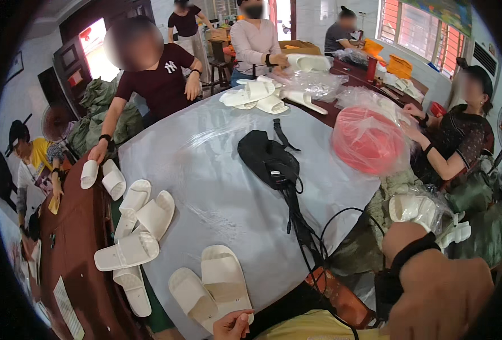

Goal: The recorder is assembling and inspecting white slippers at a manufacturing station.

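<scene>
At the lower edge, my left hand (pixel 232 325) is closed, fingers curled and thumb against them. Whether anything is in it is hidden. It overlaps the near end of a white slide slipper (pixel 223 275), beside which lies a matching slipper (pixel 193 293). My right hand (pixel 402 238), beyond a black wristband, reaches down at the lower right with its fingers hidden. Just past it are white slippers in clear plastic (pixel 415 209). Several more white slippers (pixel 127 252) lie along the left side of the table, some overlapping.
A grey-covered table (pixel 205 164) carries a black pouch (pixel 268 158) with straps and cables. Slippers (pixel 256 93) are piled at its far edge. A red round object in plastic (pixel 368 139) stands at the right. Several people work around; one's hand (pixel 98 152) touches a slipper (pixel 89 174).
</scene>
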Demonstrator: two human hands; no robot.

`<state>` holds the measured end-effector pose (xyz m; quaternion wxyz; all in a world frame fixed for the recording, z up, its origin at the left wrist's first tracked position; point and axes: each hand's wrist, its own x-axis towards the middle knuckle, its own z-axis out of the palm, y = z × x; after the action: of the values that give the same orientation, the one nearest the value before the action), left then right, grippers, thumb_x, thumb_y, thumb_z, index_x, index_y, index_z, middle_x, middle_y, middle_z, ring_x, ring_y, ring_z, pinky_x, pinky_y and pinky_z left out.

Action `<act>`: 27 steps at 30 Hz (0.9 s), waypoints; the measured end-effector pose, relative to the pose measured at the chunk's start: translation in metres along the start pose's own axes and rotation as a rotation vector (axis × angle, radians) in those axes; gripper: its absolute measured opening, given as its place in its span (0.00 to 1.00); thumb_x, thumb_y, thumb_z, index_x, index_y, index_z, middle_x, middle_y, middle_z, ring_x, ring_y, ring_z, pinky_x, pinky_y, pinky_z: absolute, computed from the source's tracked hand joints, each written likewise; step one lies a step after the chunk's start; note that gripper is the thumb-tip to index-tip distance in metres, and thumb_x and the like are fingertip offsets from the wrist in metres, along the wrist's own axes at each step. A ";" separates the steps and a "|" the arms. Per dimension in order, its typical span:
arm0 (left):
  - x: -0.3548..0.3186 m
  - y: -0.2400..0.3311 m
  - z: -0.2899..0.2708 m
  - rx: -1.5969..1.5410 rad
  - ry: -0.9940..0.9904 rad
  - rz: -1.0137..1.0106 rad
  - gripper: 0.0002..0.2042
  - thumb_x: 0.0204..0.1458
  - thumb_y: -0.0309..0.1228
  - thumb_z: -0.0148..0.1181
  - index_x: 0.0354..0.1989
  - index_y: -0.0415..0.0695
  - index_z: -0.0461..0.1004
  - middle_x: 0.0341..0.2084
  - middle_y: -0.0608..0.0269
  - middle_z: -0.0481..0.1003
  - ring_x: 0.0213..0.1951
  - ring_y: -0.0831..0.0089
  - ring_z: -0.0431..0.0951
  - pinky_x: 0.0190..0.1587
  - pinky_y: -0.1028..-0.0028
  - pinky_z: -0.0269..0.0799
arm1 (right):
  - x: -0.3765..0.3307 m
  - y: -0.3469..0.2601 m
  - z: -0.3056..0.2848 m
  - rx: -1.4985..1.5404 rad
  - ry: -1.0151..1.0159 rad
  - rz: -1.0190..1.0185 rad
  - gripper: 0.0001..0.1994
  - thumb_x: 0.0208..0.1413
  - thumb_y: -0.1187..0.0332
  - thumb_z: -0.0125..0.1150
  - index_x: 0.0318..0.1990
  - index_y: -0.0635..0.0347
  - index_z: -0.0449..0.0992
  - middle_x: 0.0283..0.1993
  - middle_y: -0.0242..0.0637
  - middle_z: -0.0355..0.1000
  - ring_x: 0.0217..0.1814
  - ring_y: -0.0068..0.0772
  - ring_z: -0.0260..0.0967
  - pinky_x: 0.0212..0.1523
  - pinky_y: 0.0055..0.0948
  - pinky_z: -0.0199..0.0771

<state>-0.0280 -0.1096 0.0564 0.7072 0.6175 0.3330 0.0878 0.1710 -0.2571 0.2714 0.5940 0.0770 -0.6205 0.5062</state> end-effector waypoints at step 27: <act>0.009 -0.021 0.008 0.640 0.596 0.592 0.12 0.43 0.28 0.60 0.38 0.42 0.73 0.33 0.54 0.71 0.35 0.58 0.70 0.36 0.65 0.66 | -0.167 0.166 -0.116 -1.465 0.846 0.871 0.15 0.51 0.72 0.56 0.46 0.64 0.66 0.36 0.41 0.69 0.26 0.30 0.67 0.28 0.24 0.69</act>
<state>-0.0222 -0.1160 0.0338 0.3030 0.8184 0.3409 0.3496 0.1792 -0.1790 0.0212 0.4290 -0.7421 -0.4914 0.1540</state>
